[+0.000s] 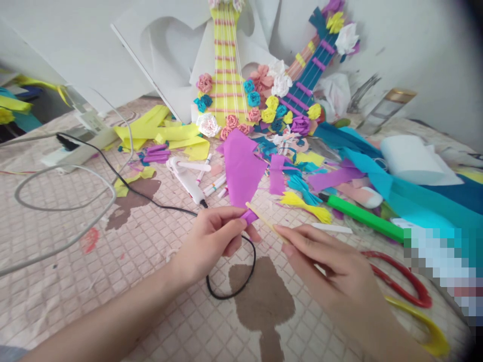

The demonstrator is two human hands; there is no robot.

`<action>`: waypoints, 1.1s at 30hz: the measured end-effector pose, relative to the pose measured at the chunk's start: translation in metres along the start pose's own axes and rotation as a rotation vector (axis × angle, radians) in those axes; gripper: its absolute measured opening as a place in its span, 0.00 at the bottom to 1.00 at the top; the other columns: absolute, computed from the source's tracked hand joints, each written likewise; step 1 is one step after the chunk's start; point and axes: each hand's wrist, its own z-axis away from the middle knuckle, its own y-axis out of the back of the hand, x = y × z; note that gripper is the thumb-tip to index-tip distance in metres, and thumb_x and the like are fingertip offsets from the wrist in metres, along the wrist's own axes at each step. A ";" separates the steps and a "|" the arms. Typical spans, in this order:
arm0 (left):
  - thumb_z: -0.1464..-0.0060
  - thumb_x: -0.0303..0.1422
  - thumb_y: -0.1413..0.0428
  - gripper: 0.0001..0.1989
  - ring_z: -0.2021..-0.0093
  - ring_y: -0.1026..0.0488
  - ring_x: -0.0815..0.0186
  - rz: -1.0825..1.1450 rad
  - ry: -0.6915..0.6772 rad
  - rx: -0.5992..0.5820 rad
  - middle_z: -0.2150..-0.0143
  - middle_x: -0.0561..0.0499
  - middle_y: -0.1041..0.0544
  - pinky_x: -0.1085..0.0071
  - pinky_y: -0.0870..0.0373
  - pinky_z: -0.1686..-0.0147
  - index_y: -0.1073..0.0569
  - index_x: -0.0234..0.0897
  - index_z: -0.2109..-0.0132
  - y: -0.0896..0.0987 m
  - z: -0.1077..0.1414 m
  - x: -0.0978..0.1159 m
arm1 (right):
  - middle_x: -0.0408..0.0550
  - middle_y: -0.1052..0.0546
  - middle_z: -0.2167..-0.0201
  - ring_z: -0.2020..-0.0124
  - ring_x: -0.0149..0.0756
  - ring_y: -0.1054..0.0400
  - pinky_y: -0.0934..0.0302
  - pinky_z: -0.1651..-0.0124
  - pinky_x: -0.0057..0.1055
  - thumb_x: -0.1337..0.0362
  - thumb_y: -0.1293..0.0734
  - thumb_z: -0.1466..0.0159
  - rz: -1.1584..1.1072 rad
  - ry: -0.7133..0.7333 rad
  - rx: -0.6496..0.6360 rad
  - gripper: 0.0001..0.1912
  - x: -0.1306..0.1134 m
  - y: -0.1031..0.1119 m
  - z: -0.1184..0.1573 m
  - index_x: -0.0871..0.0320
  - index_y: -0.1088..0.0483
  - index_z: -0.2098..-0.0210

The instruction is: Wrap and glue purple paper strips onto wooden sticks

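Between the fingertips of my left hand point(217, 234) is a small folded piece of purple paper point(249, 217). My right hand point(328, 266) pinches a thin pale-yellow stick point(266, 221), whose far end lies against that purple piece. Just beyond my fingers a large purple paper sheet point(243, 166) is spread on the table. A white glue gun point(188, 181) lies to the left of it, its black cord running near my left hand. Right of the sheet are a yellow fringed paper bundle point(307, 206) and a blue one point(304, 188).
Two paper-flower-decorated guitar shapes, one yellow point(226, 60) and one blue point(309, 75), lean at the back. A power strip point(79, 146) with looped cables lies left. On the right are a green cutter point(366, 218), red scissor handles point(407, 281), a white roll point(413, 161) and paper scraps.
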 end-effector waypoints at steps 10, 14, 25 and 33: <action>0.47 0.30 0.48 0.08 0.82 0.43 0.78 -0.002 -0.066 0.016 0.74 0.52 0.26 0.79 0.53 0.85 0.26 0.32 0.64 -0.002 0.002 0.000 | 0.40 0.24 0.74 0.80 0.25 0.35 0.40 0.82 0.17 0.65 0.37 0.40 -0.186 -0.192 0.028 0.15 -0.006 0.005 -0.005 0.45 0.27 0.55; 0.47 0.30 0.48 0.07 0.81 0.42 0.78 0.005 -0.064 0.019 0.74 0.52 0.26 0.79 0.52 0.84 0.27 0.32 0.64 -0.002 0.003 -0.001 | 0.40 0.24 0.74 0.79 0.25 0.34 0.38 0.80 0.18 0.65 0.37 0.40 -0.195 -0.195 0.020 0.15 -0.006 0.005 -0.006 0.45 0.27 0.55; 0.46 0.31 0.48 0.08 0.81 0.43 0.78 -0.020 -0.060 0.013 0.74 0.52 0.27 0.78 0.53 0.85 0.27 0.32 0.63 -0.002 0.002 0.002 | 0.43 0.24 0.59 0.63 0.31 0.28 0.37 0.77 0.18 0.69 0.37 0.39 -0.082 -0.060 0.054 0.17 -0.003 0.004 -0.003 0.45 0.28 0.54; 0.46 0.32 0.48 0.08 0.81 0.42 0.78 -0.032 -0.068 0.000 0.74 0.53 0.27 0.78 0.52 0.84 0.28 0.32 0.61 -0.002 0.001 0.001 | 0.42 0.24 0.73 0.78 0.26 0.32 0.36 0.78 0.20 0.64 0.38 0.38 -0.098 -0.183 0.053 0.13 -0.005 0.003 -0.007 0.52 0.27 0.55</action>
